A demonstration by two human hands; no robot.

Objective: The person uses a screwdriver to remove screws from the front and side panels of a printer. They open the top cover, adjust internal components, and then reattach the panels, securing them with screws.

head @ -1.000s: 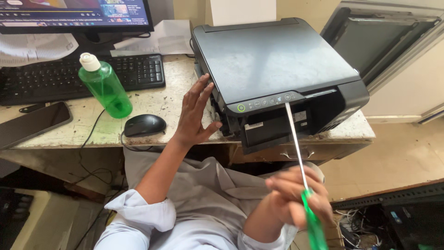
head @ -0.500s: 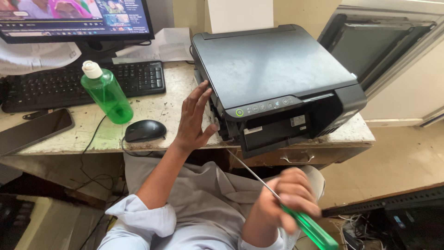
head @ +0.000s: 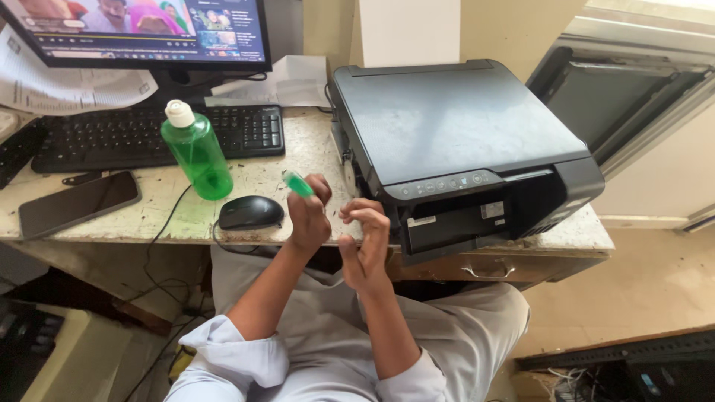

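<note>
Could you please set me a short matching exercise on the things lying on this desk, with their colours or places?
Things:
1. bottle
2. mouse
3. phone
4. printer

Descriptions:
A. black, flat at the desk's left edge
B. clear green with a white cap
C. large, dark, on the desk's right side
D. black, just left of the left hand

Pairs: 1-B, 2-D, 3-A, 4-C

Your left hand point(head: 309, 216) is hiding the screwdriver point(head: 296, 182) shaft; only its green handle is showing. Monitor point(head: 141, 33) is getting cropped at top.
</note>
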